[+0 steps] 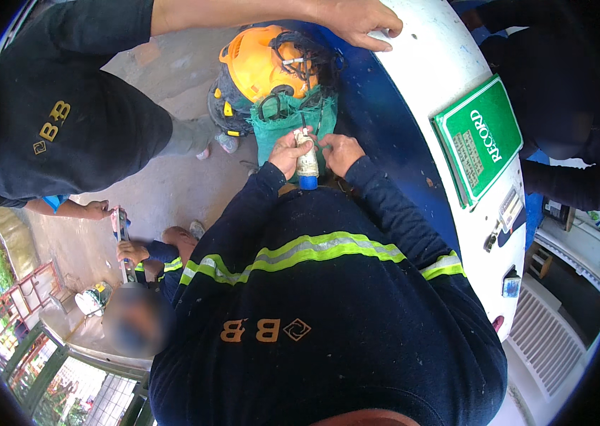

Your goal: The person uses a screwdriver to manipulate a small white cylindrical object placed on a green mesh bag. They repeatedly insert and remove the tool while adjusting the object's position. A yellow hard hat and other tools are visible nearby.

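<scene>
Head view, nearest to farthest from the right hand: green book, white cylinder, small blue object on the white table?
1. White cylinder: just left of the right hand, held in the left hand.
2. Green book: rightward, on the white table.
3. Small blue object: lower right, near the table edge.

a worksite, by its yellow-orange hard hat (249, 65), reflective-striped shirt (371, 305) and white counter (449, 71)

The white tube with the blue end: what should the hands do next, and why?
Maybe use the right hand to help steady the white tube: only the left hand clearly grips it, while the right is close beside its upper part, fingers curled; whether it touches is hard to tell.
</scene>
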A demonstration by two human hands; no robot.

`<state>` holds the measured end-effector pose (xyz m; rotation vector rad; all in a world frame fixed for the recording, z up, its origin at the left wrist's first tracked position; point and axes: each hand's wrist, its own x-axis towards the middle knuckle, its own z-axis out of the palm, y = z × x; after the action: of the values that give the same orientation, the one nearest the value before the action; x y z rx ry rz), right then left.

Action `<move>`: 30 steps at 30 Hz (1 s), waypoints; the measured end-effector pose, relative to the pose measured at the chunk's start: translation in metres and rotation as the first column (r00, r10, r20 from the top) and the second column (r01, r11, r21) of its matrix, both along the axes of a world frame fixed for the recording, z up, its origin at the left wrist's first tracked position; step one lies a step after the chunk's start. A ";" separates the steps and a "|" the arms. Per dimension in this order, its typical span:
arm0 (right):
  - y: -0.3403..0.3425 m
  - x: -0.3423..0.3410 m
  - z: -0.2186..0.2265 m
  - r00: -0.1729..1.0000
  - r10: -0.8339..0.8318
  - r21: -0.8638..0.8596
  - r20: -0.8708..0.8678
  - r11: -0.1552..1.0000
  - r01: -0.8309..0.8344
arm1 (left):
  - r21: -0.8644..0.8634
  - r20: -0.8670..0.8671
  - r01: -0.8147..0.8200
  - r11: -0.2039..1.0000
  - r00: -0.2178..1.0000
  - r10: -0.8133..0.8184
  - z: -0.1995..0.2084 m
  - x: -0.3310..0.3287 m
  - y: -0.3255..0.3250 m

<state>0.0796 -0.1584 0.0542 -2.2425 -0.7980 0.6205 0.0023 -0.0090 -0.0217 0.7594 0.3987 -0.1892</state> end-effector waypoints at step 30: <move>0.024 0.006 0.009 0.996 -0.084 -0.117 0.009 0.990 0.084 | 0.183 -0.063 -0.138 0.973 0.986 0.152 0.003 0.007 -0.012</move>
<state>0.0858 -0.1344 0.0634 -2.3710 -0.6805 0.6376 0.0094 -0.0213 -0.0185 0.8969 0.5478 -0.0453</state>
